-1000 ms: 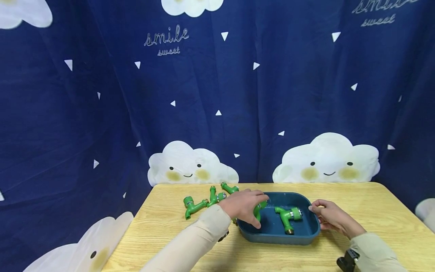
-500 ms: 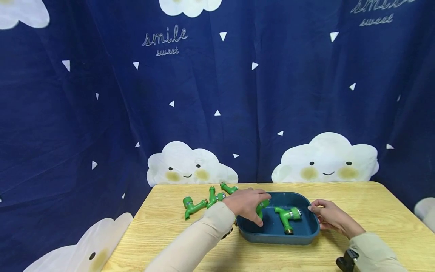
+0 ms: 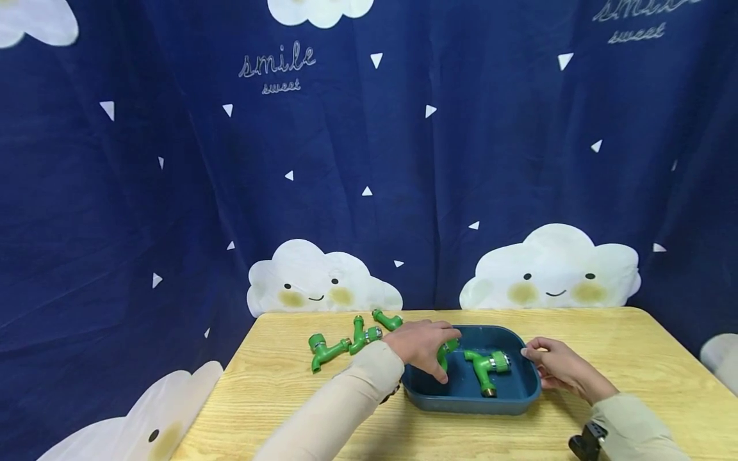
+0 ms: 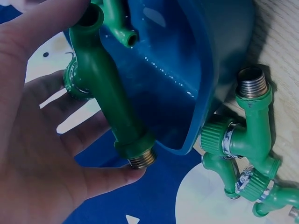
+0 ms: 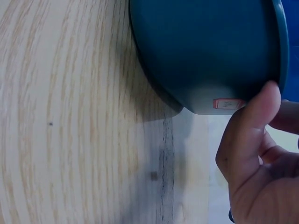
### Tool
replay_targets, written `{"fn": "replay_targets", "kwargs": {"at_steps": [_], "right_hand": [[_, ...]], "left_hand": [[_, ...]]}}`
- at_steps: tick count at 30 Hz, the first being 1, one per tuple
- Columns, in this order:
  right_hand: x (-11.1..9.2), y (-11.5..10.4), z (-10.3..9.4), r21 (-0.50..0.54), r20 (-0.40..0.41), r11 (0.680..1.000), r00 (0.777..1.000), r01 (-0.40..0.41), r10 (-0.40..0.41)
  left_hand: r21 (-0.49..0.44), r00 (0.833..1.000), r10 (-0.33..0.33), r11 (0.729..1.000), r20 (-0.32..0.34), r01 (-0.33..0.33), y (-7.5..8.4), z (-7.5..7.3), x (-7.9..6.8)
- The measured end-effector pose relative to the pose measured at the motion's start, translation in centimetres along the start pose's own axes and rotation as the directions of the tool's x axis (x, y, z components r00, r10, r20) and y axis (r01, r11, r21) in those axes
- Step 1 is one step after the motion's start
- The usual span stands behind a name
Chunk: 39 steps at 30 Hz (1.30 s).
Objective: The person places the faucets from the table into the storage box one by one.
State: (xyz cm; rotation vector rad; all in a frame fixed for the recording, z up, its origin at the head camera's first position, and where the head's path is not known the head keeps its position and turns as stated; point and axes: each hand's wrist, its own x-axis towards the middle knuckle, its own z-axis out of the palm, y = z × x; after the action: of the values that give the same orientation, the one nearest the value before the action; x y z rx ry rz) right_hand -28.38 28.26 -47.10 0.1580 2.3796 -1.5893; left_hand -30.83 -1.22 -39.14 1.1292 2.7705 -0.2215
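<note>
My left hand [image 3: 423, 349] is over the left part of a dark blue plastic bin [image 3: 469, 405]. It grips a green plastic tap [image 4: 106, 91] with a brass-coloured threaded end. Seen from the left wrist, the thumb lies at the tap's spout and the little finger touches the threaded end. A second green tap [image 3: 487, 370] lies inside the bin. At the bin's right end, my right hand [image 3: 565, 371] pinches the rim between thumb and fingers. The right wrist view shows the thumb against the bin's outer wall [image 5: 201, 51], near a small red-edged label [image 5: 227, 103].
Left of the bin, several more green taps lie on the wooden table [image 3: 277, 397], among them one tap [image 3: 327, 352] farthest left and one tap [image 3: 387, 320] near the back edge. A dark blue curtain [image 3: 346, 147] with clouds hangs behind the table.
My left hand has shifted slightly right over the bin, with the tap still in its grip. My right hand stays on the rim. The head view has turned very slightly.
</note>
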Motion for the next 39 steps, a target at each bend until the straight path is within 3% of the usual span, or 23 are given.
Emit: {"fn": "replay_targets", "kwargs": {"at_steps": [13,23,30,39], "right_hand": [[0.1,0.4,-0.1,0.009,0.007,1.0,1.0,0.0,0.0],[-0.1,0.3,0.0,0.01,-0.004,1.0,1.0,0.023,-0.023],[-0.1,0.2,0.0,0.01,0.04,0.999,0.998,0.053,-0.054],[-0.1,0.2,0.1,0.038,0.024,0.998,0.999,0.046,-0.047]], "left_hand": [[-0.016,0.998,0.003,1.0,0.07,-0.002,0.3,0.3,1.8],[-0.034,0.997,-0.001,0.999,0.079,0.003,0.3,0.5,2.7],[-0.018,0.997,0.016,1.0,0.075,-0.014,0.3,0.5,2.9],[-0.011,0.995,-0.012,1.0,0.103,0.014,0.4,1.0,3.4]]}}
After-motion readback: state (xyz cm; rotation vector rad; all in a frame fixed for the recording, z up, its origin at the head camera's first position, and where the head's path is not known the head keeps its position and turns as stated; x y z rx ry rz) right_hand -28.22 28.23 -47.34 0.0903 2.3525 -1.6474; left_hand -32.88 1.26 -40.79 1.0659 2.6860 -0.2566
